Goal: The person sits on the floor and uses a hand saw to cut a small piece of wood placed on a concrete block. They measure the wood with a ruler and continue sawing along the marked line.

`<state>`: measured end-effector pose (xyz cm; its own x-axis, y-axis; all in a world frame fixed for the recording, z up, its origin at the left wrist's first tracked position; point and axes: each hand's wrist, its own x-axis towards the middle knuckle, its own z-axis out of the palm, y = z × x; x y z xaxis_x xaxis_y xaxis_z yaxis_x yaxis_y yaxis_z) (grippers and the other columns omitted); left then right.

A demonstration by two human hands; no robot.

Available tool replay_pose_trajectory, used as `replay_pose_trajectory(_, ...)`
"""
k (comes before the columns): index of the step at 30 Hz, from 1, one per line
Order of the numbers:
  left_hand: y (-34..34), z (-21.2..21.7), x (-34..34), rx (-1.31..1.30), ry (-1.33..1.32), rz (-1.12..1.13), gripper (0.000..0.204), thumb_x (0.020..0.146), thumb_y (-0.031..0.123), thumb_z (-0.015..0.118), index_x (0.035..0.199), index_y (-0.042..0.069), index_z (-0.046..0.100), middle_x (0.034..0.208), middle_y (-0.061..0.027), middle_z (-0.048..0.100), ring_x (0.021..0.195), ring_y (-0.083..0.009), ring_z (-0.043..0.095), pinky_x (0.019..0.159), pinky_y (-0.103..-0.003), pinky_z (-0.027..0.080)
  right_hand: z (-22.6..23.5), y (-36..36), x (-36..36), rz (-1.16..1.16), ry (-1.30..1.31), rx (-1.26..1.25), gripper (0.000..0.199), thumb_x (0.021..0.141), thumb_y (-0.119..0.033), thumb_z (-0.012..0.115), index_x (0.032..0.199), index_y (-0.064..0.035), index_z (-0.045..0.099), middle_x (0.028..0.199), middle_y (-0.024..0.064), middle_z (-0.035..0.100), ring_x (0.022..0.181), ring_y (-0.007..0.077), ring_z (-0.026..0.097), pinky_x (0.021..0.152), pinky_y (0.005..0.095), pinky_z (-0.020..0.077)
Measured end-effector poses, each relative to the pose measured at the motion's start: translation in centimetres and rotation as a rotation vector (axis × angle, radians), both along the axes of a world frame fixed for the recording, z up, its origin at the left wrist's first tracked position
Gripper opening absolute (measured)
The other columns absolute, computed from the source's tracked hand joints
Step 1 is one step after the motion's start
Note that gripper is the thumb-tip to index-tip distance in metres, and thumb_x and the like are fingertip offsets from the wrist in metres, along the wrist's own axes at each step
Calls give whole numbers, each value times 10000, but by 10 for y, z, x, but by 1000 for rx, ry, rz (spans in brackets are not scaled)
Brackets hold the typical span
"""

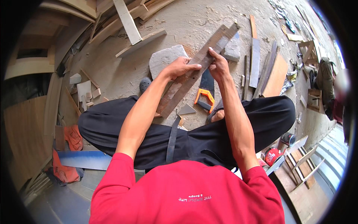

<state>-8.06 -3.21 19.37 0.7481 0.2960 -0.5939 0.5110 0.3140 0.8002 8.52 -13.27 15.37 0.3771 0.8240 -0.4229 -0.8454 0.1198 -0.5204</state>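
Both my hands hold a long, weathered wooden plank that slants from my left knee up toward the top right. My left hand grips its left edge near the middle. My right hand pinches its right edge just above. Beneath the plank on the dusty floor lies a hand saw with an orange handle. I am squatting in dark trousers and a red shirt.
A flat grey stone slab lies behind my left hand. Loose boards and a brown panel sit at the right, planks at the top. Cans stand by my right knee, orange cloth at the left.
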Motion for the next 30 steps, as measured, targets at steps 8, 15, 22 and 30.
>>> replay_pose_trajectory(8,20,9,-13,390,139,-160,574,881,504,681,1206,32,650,1048,-84,713,898,-162,671,791,-306,529,-30,-4,17,-249,72,-141,265,928,-102,656,1145,30,580,1052,114,665,978,253,657,924,418,532)
replay_pose_trajectory(15,55,-77,-125,98,272,1012,583,999,445,499,1367,-8,482,1360,-182,567,1229,-288,572,994,-436,472,-121,-1,40,-477,148,-140,268,946,-110,633,1176,17,578,1097,112,662,990,272,651,939,456,534)
replay_pose_trajectory(22,16,-125,-133,76,194,1114,595,948,355,633,1323,-92,516,1293,-207,603,1172,-266,603,978,-362,491,-172,32,3,-556,311,-179,297,935,-129,653,1207,-41,573,1107,94,667,1018,261,647,932,490,534)
replay_pose_trajectory(30,60,-153,-132,353,337,944,575,904,204,694,1366,-72,491,1331,-205,583,1222,-241,576,1034,-308,428,-196,57,-12,-482,358,-208,267,943,-192,649,1170,-63,591,1139,75,654,1055,260,622,994,482,486)
